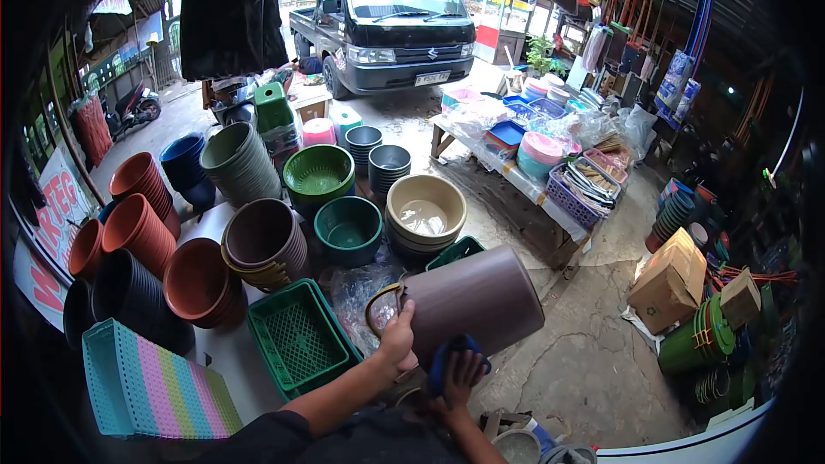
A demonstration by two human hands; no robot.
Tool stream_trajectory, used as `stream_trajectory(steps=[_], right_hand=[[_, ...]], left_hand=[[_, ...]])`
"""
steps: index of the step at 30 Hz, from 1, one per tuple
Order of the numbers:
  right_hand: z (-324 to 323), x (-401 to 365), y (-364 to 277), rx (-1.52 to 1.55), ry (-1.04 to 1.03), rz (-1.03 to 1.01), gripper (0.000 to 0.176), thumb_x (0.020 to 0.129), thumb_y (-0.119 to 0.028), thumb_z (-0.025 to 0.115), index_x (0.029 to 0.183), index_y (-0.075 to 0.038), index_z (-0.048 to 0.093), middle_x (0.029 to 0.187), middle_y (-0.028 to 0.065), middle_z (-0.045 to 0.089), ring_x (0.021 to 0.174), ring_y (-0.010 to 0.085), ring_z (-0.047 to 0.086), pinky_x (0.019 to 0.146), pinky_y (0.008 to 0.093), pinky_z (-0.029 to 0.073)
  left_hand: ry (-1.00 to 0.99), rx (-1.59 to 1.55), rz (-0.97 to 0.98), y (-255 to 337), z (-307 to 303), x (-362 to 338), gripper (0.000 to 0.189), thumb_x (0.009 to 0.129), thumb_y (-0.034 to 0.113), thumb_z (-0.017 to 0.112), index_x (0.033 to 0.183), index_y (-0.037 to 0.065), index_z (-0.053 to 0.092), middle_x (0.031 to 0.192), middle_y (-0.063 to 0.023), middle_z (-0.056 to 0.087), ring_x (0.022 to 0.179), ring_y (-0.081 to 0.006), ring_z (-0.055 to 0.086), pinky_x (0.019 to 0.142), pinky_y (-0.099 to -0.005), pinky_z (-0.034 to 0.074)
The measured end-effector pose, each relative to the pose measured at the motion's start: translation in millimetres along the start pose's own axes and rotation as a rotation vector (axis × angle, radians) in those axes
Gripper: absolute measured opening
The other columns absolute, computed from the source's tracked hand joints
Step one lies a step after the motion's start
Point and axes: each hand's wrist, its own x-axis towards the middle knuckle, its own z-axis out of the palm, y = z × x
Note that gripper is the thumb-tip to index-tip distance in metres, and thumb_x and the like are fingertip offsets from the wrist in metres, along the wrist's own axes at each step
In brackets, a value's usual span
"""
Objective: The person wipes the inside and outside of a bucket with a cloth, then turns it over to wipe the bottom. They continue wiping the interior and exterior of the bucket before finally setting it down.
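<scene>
A brown bucket [481, 296] lies tilted on its side in front of me, its base toward the right and its rim toward the left. My left hand [397, 339] grips it at the rim end, beside its yellowish handle [371, 309]. Against the bucket's lower side, my right hand [462, 376] presses a dark blue cloth [447, 359]. Just left of my left forearm are green rectangular baskets [296, 339], and clear plastic wrapping [357, 292] lies behind my left hand.
Stacked pots and buckets [262, 236] spread across the left and middle. A low table [516, 185] with baskets and goods runs along the right, past a cardboard box [669, 282]. A dark pickup truck [387, 30] is parked at the back. Striped pastel baskets [163, 387] sit lower left.
</scene>
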Motion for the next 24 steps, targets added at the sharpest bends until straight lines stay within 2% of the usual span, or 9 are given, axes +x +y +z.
stream_trajectory(steps=[3,5,6,8,10,11,17,19,24], right_hand=[[10.8,1.2,20.8,0.287,0.272,0.233,0.077,0.088,-0.043,0.046,0.151,-0.002,0.026,0.158,0.0194,0.020,0.147,0.0378,0.010,0.117,0.0513,0.004],[12.5,13.9,28.9,0.922,0.491,0.465,0.074,0.093,-0.045,0.044,0.150,-0.002,0.026,0.154,0.0160,0.030,0.144,0.0360,0.022,0.117,0.0469,0.016],[7.1,16.6,36.1,0.922,0.493,0.463,0.074,0.093,-0.045,0.044,0.150,-0.002,0.026,0.154,0.0160,0.030,0.144,0.0360,0.022,0.117,0.0469,0.016],[-13.4,22.6,56.4,1.788,0.370,0.946,0.067,0.096,-0.045,0.045,0.147,-0.004,0.031,0.146,0.0128,0.041,0.137,0.0293,0.037,0.113,0.0401,0.028],[-16.6,21.4,90.8,1.940,0.456,0.884,0.063,0.096,-0.046,0.048,0.143,-0.004,0.039,0.138,0.0114,0.049,0.128,0.0232,0.047,0.108,0.0377,0.037],[-21.9,21.9,86.6,1.935,0.457,0.892,0.063,0.096,-0.046,0.048,0.143,-0.004,0.039,0.138,0.0114,0.049,0.128,0.0232,0.047,0.108,0.0377,0.037],[-125.7,103.4,166.8,1.757,-0.531,1.518,0.053,0.090,-0.041,0.060,0.124,0.000,0.056,0.113,0.0117,0.066,0.097,0.0203,0.064,0.087,0.0328,0.052],[-116.7,113.6,184.1,1.454,-0.819,1.087,0.062,0.086,-0.045,0.062,0.127,0.002,0.055,0.112,0.0155,0.065,0.091,0.0212,0.066,0.084,0.0328,0.052],[-130.9,132.2,168.3,1.143,-0.919,1.038,0.059,0.088,-0.048,0.059,0.119,0.002,0.062,0.105,0.0131,0.067,0.089,0.0193,0.066,0.080,0.0299,0.052]], left_hand=[[-0.093,-0.119,-0.155,15.1,3.7,-9.0,0.053,0.104,0.039,0.034,0.142,0.001,0.037,0.139,-0.0176,0.048,0.125,-0.0331,0.051,0.107,-0.0482,0.039],[-0.147,-0.152,-0.238,17.5,-1.1,-11.1,0.059,0.104,0.046,0.028,0.145,0.003,0.034,0.144,-0.0174,0.044,0.131,-0.0334,0.045,0.111,-0.0491,0.033],[-0.150,-0.152,-0.238,16.0,-9.4,-9.3,0.059,0.104,0.046,0.028,0.145,0.003,0.034,0.144,-0.0174,0.044,0.131,-0.0334,0.045,0.111,-0.0491,0.033],[-0.362,-0.234,-0.276,15.5,-23.4,-6.3,0.060,0.104,0.047,0.029,0.145,0.003,0.034,0.144,-0.0173,0.044,0.131,-0.0331,0.045,0.111,-0.0497,0.033],[-0.375,-0.163,-0.259,15.7,-27.4,-7.0,0.059,0.103,0.046,0.030,0.144,0.003,0.035,0.143,-0.0174,0.045,0.130,-0.0326,0.047,0.111,-0.0494,0.034],[-0.389,-0.091,-0.249,14.6,-28.7,-8.8,0.059,0.103,0.046,0.032,0.144,0.003,0.036,0.142,-0.0175,0.046,0.129,-0.0321,0.048,0.110,-0.0491,0.036],[-0.436,0.249,-0.249,5.5,-41.9,-8.0,0.047,0.101,0.033,0.049,0.134,0.001,0.046,0.127,-0.0127,0.058,0.115,-0.0242,0.058,0.098,-0.0390,0.048],[-0.444,0.491,-0.178,-1.5,-35.8,-15.0,0.042,0.101,0.030,0.052,0.131,0.000,0.050,0.122,-0.0096,0.061,0.111,-0.0198,0.059,0.094,-0.0360,0.049],[-0.402,0.400,-0.301,11.8,-19.9,-22.2,0.044,0.101,0.031,0.052,0.131,-0.001,0.050,0.118,-0.0077,0.061,0.106,-0.0160,0.059,0.095,-0.0295,0.046]])
